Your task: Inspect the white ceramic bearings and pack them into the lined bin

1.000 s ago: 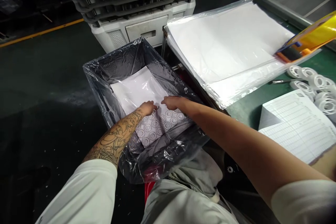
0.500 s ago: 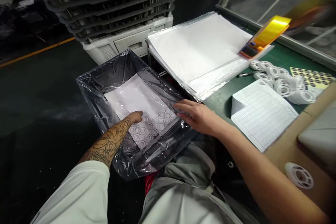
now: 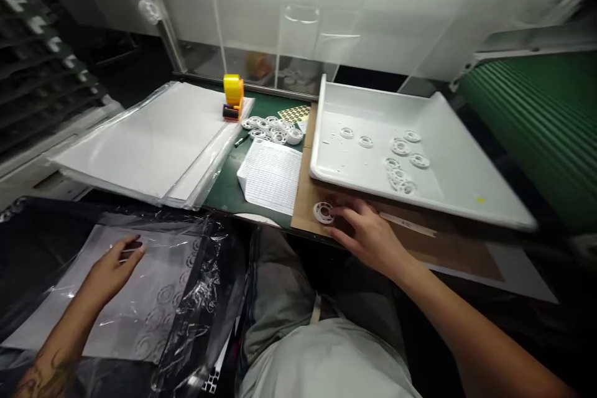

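Observation:
My right hand [image 3: 361,224] reaches over the cardboard at the table's front edge, thumb and fingers apart, its fingertips at the right rim of a white ring [image 3: 323,212] lying there. At the lower left, my left hand [image 3: 114,264] is over a box lined with clear plastic [image 3: 209,273], its thumb and fingers spread with nothing between them. Beneath it lies a white sheet [image 3: 107,317] under film, with several rings along its right side. Whether the left hand touches the film is unclear.
A white tray [image 3: 364,171] holding several rings stands at the right. Farther left are a written sheet [image 3: 273,177], a ring pile [image 3: 275,130], a yellow tape dispenser [image 3: 232,99] and stacked white sheets [image 3: 144,140]. A green ribbed belt [image 3: 536,118] is at the far right.
The view has swung right, bringing the white tray into sight. My right hand has gone from the box's edge to the ring on the cardboard. My left hand's fingers have spread.

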{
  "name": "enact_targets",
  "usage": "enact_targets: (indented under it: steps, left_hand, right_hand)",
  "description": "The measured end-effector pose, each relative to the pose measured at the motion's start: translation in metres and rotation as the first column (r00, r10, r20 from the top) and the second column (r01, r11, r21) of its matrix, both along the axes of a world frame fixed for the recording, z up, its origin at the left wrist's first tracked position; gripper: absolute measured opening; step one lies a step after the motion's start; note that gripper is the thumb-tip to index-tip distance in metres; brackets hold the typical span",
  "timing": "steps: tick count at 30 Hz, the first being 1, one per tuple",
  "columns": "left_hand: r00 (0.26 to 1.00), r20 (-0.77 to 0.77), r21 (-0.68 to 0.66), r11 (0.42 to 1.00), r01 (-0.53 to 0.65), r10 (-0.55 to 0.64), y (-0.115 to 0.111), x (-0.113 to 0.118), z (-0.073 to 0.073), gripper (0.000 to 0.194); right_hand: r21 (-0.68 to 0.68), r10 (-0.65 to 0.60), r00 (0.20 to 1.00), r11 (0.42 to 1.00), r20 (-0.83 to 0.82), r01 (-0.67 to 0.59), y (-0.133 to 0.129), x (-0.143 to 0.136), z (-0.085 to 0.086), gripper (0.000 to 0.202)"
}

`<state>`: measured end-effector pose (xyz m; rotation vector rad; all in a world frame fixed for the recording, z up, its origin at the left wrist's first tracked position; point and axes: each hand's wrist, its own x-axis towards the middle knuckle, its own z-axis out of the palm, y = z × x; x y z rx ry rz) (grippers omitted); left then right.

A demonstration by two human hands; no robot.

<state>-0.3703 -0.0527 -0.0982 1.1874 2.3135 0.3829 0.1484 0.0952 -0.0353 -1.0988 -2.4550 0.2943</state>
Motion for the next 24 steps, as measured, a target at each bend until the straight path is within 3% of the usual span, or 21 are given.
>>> enact_targets:
  steps: [2,3,6,8,10,12,13,14,16,20,22,24]
  left_hand:
    - [0.998,0.025,0.217,0.974,-0.060,0.056,0.015,0.033,0.029,0.054]
    - [0.997,0.073,0.314,0.948,-0.052,0.030,0.022,0.055,0.041,0.053]
    - [0.972,0.161,0.413,0.906,0.091,-0.171,0.045,0.134,0.066,0.044]
    - [0.890,0.279,0.444,0.870,0.215,-0.362,0.060,0.188,0.071,0.039]
    - [0.812,0.374,0.443,0.856,0.266,-0.447,0.070,0.233,0.068,0.042]
    - [0.733,0.482,0.421,0.861,0.286,-0.480,0.074,0.256,0.065,0.042]
    - [0.704,0.531,0.405,0.871,0.278,-0.471,0.073,0.257,0.065,0.042]
    - [0.693,0.569,0.386,0.888,0.250,-0.442,0.070,0.249,0.065,0.044]
    - [0.728,0.599,0.343,0.928,0.143,-0.334,0.059,0.211,0.068,0.048]
    - [0.863,0.504,0.216,0.965,-0.149,0.021,0.018,0.091,0.063,0.038]
    - [0.881,0.434,0.089,0.964,-0.249,0.187,0.003,0.041,0.042,0.031]
    - [0.885,0.370,-0.046,0.956,-0.289,0.285,-0.004,0.009,0.005,0.028]
  right_hand:
    - [0.001,-0.065,0.998,0.998,0.010,0.065,0.010,0.007,-0.025,0.022]
    - [0.002,-0.076,0.997,0.997,0.009,0.076,0.013,0.008,-0.034,0.019]
    - [0.023,-0.042,0.999,0.999,-0.030,0.042,0.011,0.006,-0.040,0.011]
    - [0.053,0.043,0.997,0.998,-0.065,-0.039,0.004,0.002,-0.032,0.010]
    - [0.095,0.163,0.982,0.984,-0.092,-0.154,-0.005,-0.008,-0.022,0.012]
    - [0.133,0.282,0.953,0.954,-0.112,-0.267,-0.012,-0.028,-0.012,0.015]
    - [0.147,0.335,0.934,0.937,-0.123,-0.317,-0.015,-0.041,-0.007,0.016]
    - [0.157,0.382,0.914,0.919,-0.137,-0.361,-0.017,-0.055,-0.003,0.016]
    - [0.163,0.458,0.872,0.887,-0.175,-0.433,-0.019,-0.082,0.005,0.020]
    - [0.103,0.496,0.820,0.867,-0.286,-0.488,-0.019,-0.104,0.019,0.028]
    - [0.041,0.480,0.830,0.871,-0.284,-0.489,-0.019,-0.092,0.017,0.024]
    - [-0.009,0.463,0.851,0.877,-0.248,-0.480,-0.022,-0.066,0.007,0.022]
